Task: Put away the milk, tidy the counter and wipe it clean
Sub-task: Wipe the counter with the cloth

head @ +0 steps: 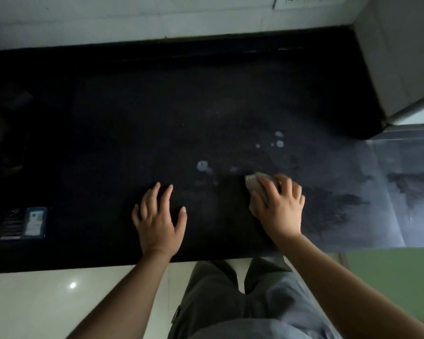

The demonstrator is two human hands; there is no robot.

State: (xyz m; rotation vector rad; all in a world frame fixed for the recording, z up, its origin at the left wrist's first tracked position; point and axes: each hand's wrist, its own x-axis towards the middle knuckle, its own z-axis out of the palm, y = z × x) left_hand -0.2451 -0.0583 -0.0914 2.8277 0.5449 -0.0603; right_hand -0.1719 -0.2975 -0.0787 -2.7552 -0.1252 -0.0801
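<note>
Head view looks down on a crumpled grey cloth [256, 185] pressed to the dark worktop [157, 113] near its front edge, toward the right end. The right hand [279, 204] lies over the cloth with fingers curled down onto it, gripping it against the surface. White milk drops [202, 166] sit just behind and to the left of the cloth, with a second cluster of drops [278, 140] further back toward the right corner. The left hand [158, 221] rests flat and open on the worktop near the front edge, left of the cloth, holding nothing. No milk container shows, so the wiping step appears to be in hand. The next move likely calls for pushing the cloth back and left through the near drops, then on to the far cluster, keeping pressure even so the milk is lifted and not smeared
</note>
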